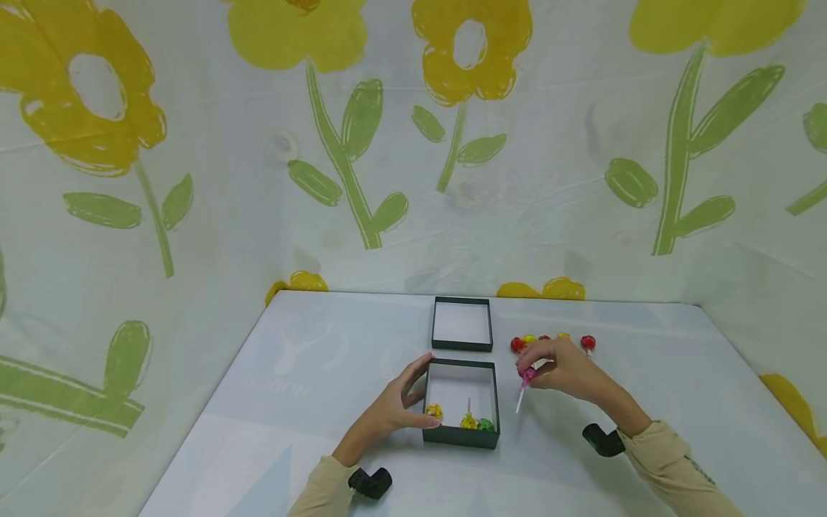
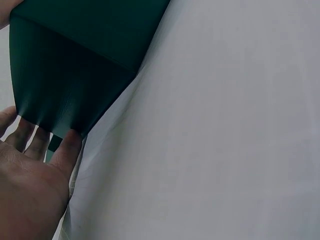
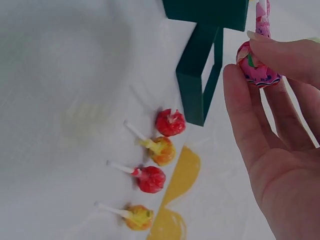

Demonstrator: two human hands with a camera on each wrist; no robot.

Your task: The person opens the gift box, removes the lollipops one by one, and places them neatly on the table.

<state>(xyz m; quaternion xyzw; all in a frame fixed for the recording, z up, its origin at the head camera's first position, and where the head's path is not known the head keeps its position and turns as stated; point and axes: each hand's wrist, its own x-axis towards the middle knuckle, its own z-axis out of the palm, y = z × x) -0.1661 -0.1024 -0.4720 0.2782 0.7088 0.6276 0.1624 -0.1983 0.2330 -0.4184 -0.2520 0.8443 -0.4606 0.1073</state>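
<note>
A dark green box (image 1: 460, 436) with a white inside stands open on the table. Two yellow-wrapped lollipops (image 1: 469, 421) and a green-wrapped one (image 1: 486, 425) lie along its near side. My left hand (image 1: 397, 403) holds the box at its left, thumb over the near rim; the left wrist view shows fingertips against the green wall (image 2: 70, 75). To the right of the box, my right hand (image 1: 568, 370) pinches a pink-wrapped lollipop (image 3: 257, 67) by its head between thumb and fingers. In the head view its white stick points down, above the table.
Behind the box lies a second shallow green tray-like piece (image 1: 461, 346), white inside. Beyond my right hand is a row of red and yellow lollipops, among them a red one (image 1: 588, 343) and a yellow one (image 3: 161, 150). A flower-printed curtain (image 1: 517, 215) encloses the table.
</note>
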